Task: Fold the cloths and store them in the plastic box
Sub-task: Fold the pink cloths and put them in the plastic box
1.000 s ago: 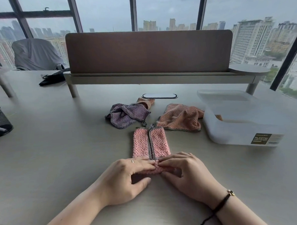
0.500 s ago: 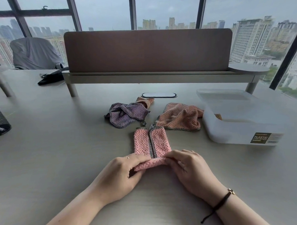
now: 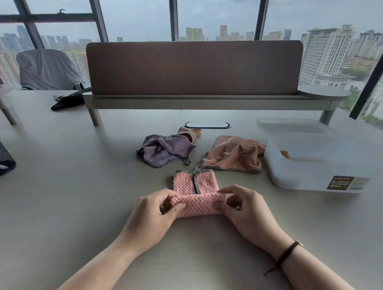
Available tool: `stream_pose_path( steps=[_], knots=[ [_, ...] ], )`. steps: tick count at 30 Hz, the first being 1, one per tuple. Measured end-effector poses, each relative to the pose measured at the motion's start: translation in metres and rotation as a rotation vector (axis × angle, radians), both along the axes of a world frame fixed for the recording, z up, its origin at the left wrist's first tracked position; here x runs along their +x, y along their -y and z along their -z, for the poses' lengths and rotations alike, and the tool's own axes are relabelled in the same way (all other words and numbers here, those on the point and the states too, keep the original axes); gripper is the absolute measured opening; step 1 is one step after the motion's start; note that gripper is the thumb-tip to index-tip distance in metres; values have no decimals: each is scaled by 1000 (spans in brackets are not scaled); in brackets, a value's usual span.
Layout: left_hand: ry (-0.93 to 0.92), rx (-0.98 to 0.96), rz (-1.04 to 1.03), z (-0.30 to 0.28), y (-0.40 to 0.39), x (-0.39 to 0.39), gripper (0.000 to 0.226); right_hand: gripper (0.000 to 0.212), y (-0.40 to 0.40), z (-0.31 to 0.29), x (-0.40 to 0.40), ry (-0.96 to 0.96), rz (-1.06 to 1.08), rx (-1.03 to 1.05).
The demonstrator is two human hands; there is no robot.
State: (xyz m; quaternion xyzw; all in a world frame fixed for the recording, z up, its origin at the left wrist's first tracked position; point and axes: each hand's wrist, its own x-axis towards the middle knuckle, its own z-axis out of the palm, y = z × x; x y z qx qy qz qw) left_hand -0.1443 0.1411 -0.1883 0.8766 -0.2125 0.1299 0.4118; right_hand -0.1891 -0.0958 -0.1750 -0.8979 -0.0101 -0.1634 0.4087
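Fingers [image 3: 166, 196] of the left hand [image 3: 149, 213] pinch the near left corner of the pink cloth [image 3: 196, 192], thumb under the rolled edge, fingertips over it. Right hand [image 3: 247, 208] does the same at the near right corner, thumb and forefinger nipping the fold. Both hands grasping cloth, neither released.

Pink cloth lies on the counter [image 3: 79, 192] straight ahead, already narrowed to a strip with dark trim running up its middle. Near end is turned over toward the far end; fold only part made.

Handling, as judged: soft waffle-weave fabric, light, limp, no stiffness of its own. Will sag anywhere it is not supported, and a fold may spring open if let go early. Not slippery; the texture should grip itself and the fingers well. Nothing fragile. Best held at the two corners of the folded edge, as now, so the edge travels level. For carrying, take the finished bundle from both sides or from beneath, or the layers will drop apart.

Purple cloth [image 3: 164, 150] and orange cloth [image 3: 232, 154] lie crumpled beyond, well apart from the hands. Orange one touches the plastic box [image 3: 313, 175] at right, or nearly. Box is open; something orange-brown shows inside, too hidden to name.
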Motion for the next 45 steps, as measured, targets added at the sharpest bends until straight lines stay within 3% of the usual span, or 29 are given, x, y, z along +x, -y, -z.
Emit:
stream_pose_path(
  steps=[5, 14, 24, 30, 39, 43, 45],
  knots=[
    [-39, -25, -37, 4, 9, 16, 12, 21, -2, 0, 23, -68, 21, 13],
    [13, 65, -107, 3, 18, 29, 17, 21, -6, 10, 33, -6, 78, -208],
    [-5, 146, -150, -3, 19, 18, 57, 16, -4, 11, 33, 33, 45, -199],
    [26, 69, -116, -5, 22, 20, 45, 15, -4, 9, 33, 79, 49, -148],
    [126, 202, -182, -8, 24, 17, 34, 21, -11, 6, 29, 21, 121, -367],
    [282, 198, -32, -2, 19, 18, 17, 13, -10, 6, 26, 67, 104, -375],
    [329, 226, 96, 1, 17, 17, 23, 12, -9, 9, 25, 166, 72, -426]
  ],
)
